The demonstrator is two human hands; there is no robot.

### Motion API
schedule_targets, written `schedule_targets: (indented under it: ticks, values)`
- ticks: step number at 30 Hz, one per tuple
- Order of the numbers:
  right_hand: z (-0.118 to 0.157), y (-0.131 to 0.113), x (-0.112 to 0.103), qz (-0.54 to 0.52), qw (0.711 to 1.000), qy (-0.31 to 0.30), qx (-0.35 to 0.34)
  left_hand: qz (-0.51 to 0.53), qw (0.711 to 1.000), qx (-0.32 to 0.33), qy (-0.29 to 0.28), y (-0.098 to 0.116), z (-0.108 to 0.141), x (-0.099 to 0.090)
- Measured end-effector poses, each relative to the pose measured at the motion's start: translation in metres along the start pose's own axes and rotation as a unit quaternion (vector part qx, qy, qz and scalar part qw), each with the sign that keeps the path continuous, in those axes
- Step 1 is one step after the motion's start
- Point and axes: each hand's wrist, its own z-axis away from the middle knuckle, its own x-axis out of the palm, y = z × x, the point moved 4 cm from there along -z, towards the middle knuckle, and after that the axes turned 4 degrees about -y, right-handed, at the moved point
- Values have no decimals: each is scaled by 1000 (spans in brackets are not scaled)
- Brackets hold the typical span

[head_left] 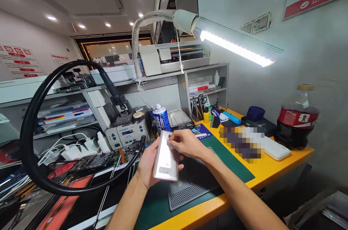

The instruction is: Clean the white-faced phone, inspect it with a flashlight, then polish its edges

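A pale gold smartphone [165, 159] is tilted up with its shiny back towards me. My left hand [146, 164] grips it from below and the side, with fingertips showing past its right edge. At the upper part of the back, beside the camera area, my right hand [187, 143] pinches thumb and fingers together. What lies in that pinch, if anything, is too small to make out. Beneath the phone lie a grey perforated pad [187, 195] and a green work mat [153, 208].
Phone parts and a coral-coloured panel [73, 197] crowd the left side, under a looping black hose [24, 124]. Behind stand a blue spray can [161, 117] and a soldering station [126, 134]. A cola bottle [296, 117] and white power bank [268, 144] are on the right.
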Motion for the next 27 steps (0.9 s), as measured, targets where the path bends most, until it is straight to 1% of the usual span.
schedule_targets:
  ticks: [2, 4, 6, 7, 9, 10, 11, 13, 15, 17, 20, 21, 23, 27]
  values:
    - [6, -4, 6, 23, 996, -83, -1, 2, 1000, -3, 16, -4, -5, -5]
    - [12, -6, 14, 40, 986, -160, -5, 2, 999, 2, 37, -9, -11, -9]
    - [16, -4, 19, 55, 976, -211, -4, 0, 998, 12, 58, -14, -16, -14]
    - [16, -2, 21, 61, 973, -223, 1, -1, 998, 15, 67, -16, -18, -15]
    - [12, 7, 21, 73, 973, -219, 19, -3, 997, 14, 74, -21, -20, -16]
    - [8, 12, 19, 79, 976, -202, 29, -5, 997, 10, 74, -23, -21, -16]
    - [4, 18, 17, 88, 980, -175, 38, -6, 997, 3, 73, -25, -21, -16]
    - [-3, 27, 11, 113, 987, -103, 48, -10, 997, -9, 73, -29, -22, -15]
    - [-5, 32, 6, 146, 988, -38, 43, -14, 997, -9, 78, -30, -23, -15]
    - [0, 32, 6, 178, 984, 0, 26, -15, 997, 4, 81, -30, -24, -16]
    - [22, 23, 10, 215, 976, 27, -16, -7, 996, 29, 81, -28, -26, -20]
    - [32, 19, 11, 223, 974, 23, -31, -3, 996, 33, 79, -28, -26, -21]
    - [54, 8, 15, 239, 969, -11, -60, 6, 997, 23, 71, -28, -25, -23]
    - [99, -21, 24, 280, 946, -122, -106, 23, 998, -32, 38, -33, -21, -21]
